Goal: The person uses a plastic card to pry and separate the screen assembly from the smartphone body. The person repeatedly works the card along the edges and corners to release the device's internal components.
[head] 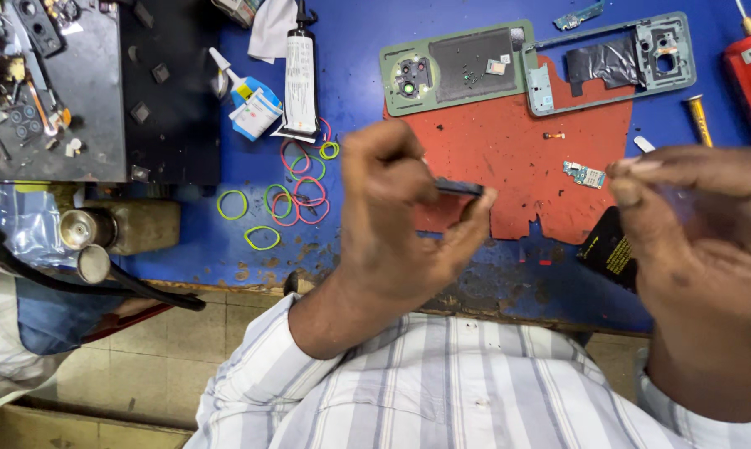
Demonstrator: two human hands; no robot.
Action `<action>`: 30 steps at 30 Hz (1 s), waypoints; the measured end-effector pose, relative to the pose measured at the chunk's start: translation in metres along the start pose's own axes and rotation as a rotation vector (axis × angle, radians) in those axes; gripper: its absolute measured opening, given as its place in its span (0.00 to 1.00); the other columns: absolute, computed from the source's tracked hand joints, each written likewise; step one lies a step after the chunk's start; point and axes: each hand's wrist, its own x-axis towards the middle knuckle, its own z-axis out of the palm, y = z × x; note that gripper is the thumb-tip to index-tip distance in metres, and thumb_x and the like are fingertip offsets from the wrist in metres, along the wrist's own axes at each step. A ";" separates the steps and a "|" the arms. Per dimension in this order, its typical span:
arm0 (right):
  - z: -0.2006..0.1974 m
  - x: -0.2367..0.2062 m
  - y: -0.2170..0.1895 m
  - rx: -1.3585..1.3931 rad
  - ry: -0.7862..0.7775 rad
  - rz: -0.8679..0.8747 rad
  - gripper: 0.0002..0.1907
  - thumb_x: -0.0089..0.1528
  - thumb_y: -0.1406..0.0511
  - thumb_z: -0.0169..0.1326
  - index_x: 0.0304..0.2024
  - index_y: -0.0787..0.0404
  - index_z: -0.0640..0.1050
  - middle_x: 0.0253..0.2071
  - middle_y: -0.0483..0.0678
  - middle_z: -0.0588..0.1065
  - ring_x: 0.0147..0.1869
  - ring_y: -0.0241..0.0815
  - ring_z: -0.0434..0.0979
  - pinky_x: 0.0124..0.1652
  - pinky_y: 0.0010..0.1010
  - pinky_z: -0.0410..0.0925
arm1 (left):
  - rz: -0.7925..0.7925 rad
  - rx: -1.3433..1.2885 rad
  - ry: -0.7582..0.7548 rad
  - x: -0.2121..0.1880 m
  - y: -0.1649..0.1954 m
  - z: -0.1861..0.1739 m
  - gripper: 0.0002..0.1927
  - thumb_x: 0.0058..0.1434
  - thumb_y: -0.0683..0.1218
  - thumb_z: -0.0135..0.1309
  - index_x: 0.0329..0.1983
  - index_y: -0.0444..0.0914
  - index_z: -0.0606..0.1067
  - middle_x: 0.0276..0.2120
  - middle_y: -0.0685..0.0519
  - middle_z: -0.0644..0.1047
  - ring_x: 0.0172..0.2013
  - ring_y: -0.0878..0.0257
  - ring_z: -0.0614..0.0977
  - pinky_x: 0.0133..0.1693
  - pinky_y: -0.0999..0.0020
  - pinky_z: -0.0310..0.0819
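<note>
Striped sleeves frame both hands above the bench's near edge. Left hand (400, 220) pinches a small dark part (459, 188) by its ends, apparently for inspection; right hand (700, 233) pinches a thin pale strip (644, 145), fingertips pressed together.

Left hand (400, 216) pinching a small flat dark part (459, 187) over a blue work mat (350, 91). Right hand (696, 224) raised beside, fingers curled together. Beyond: red rubber pad (508, 158), green phone back cover (454, 66), grey-green phone frame (612, 62), coloured rubber bands (296, 187), white glue tube (301, 79).
</note>
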 end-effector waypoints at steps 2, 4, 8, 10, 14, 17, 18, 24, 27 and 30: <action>0.002 -0.003 0.001 -0.042 -0.037 -0.141 0.08 0.72 0.77 0.62 0.47 0.70 0.74 0.47 0.55 0.78 0.48 0.38 0.81 0.52 0.26 0.76 | 0.046 0.027 -0.046 -0.002 0.003 0.002 0.32 0.59 0.37 0.73 0.51 0.40 0.59 0.48 0.46 0.63 0.43 0.56 0.70 0.41 0.64 0.69; 0.007 -0.004 -0.001 -0.093 -0.049 -0.268 0.10 0.69 0.78 0.63 0.45 0.70 0.74 0.44 0.55 0.78 0.46 0.41 0.83 0.49 0.28 0.78 | 0.078 0.041 -0.072 -0.004 0.006 0.004 0.32 0.58 0.36 0.72 0.52 0.41 0.60 0.48 0.46 0.63 0.41 0.55 0.71 0.40 0.62 0.69; 0.023 -0.002 -0.010 -0.163 -0.088 -0.406 0.12 0.62 0.78 0.67 0.39 0.69 0.74 0.38 0.56 0.79 0.43 0.46 0.84 0.42 0.30 0.78 | 0.108 0.068 -0.084 -0.006 0.007 0.004 0.33 0.57 0.36 0.72 0.52 0.40 0.59 0.49 0.45 0.63 0.40 0.54 0.71 0.38 0.59 0.68; 0.027 0.000 -0.016 -0.174 -0.112 -0.406 0.12 0.59 0.77 0.68 0.37 0.69 0.75 0.37 0.56 0.79 0.44 0.48 0.83 0.41 0.30 0.77 | 0.117 0.072 -0.086 -0.007 0.006 0.003 0.33 0.57 0.37 0.73 0.52 0.40 0.59 0.50 0.44 0.63 0.40 0.54 0.71 0.37 0.59 0.68; 0.030 0.003 -0.023 -0.174 -0.138 -0.376 0.12 0.59 0.75 0.68 0.37 0.67 0.76 0.39 0.54 0.79 0.45 0.48 0.83 0.42 0.30 0.77 | 0.137 0.089 -0.078 -0.009 0.006 0.002 0.35 0.58 0.37 0.73 0.52 0.41 0.57 0.50 0.44 0.63 0.41 0.53 0.71 0.36 0.59 0.68; 0.031 0.002 -0.024 -0.190 -0.154 -0.385 0.12 0.58 0.75 0.68 0.38 0.67 0.76 0.38 0.55 0.79 0.44 0.48 0.83 0.42 0.30 0.77 | 0.144 0.103 -0.076 -0.009 0.006 0.002 0.35 0.58 0.38 0.73 0.52 0.41 0.56 0.49 0.44 0.63 0.42 0.52 0.72 0.35 0.59 0.68; 0.031 0.001 -0.024 -0.216 -0.152 -0.408 0.12 0.58 0.76 0.68 0.38 0.67 0.76 0.38 0.55 0.79 0.44 0.49 0.83 0.41 0.31 0.76 | 0.144 0.105 -0.078 -0.008 0.005 0.001 0.35 0.58 0.38 0.73 0.52 0.41 0.56 0.49 0.44 0.63 0.43 0.52 0.72 0.34 0.59 0.68; 0.034 0.000 -0.024 -0.428 -0.109 -0.562 0.14 0.60 0.77 0.68 0.43 0.68 0.76 0.37 0.54 0.76 0.39 0.49 0.80 0.37 0.34 0.75 | 0.052 0.059 -0.107 -0.005 0.007 0.001 0.35 0.64 0.38 0.73 0.55 0.41 0.56 0.51 0.43 0.62 0.40 0.57 0.73 0.32 0.67 0.72; 0.039 0.001 -0.027 -0.485 -0.089 -0.650 0.15 0.58 0.77 0.68 0.43 0.69 0.76 0.36 0.55 0.75 0.36 0.50 0.79 0.36 0.38 0.75 | 0.049 0.066 -0.100 -0.002 0.008 0.002 0.35 0.63 0.37 0.72 0.55 0.42 0.55 0.50 0.44 0.61 0.40 0.57 0.73 0.33 0.65 0.72; 0.041 0.002 -0.031 -0.544 -0.080 -0.690 0.16 0.58 0.76 0.68 0.45 0.69 0.76 0.37 0.53 0.76 0.36 0.47 0.79 0.35 0.35 0.75 | 0.071 0.071 -0.080 0.000 0.008 0.003 0.35 0.59 0.36 0.71 0.53 0.42 0.55 0.50 0.44 0.61 0.39 0.55 0.72 0.34 0.61 0.71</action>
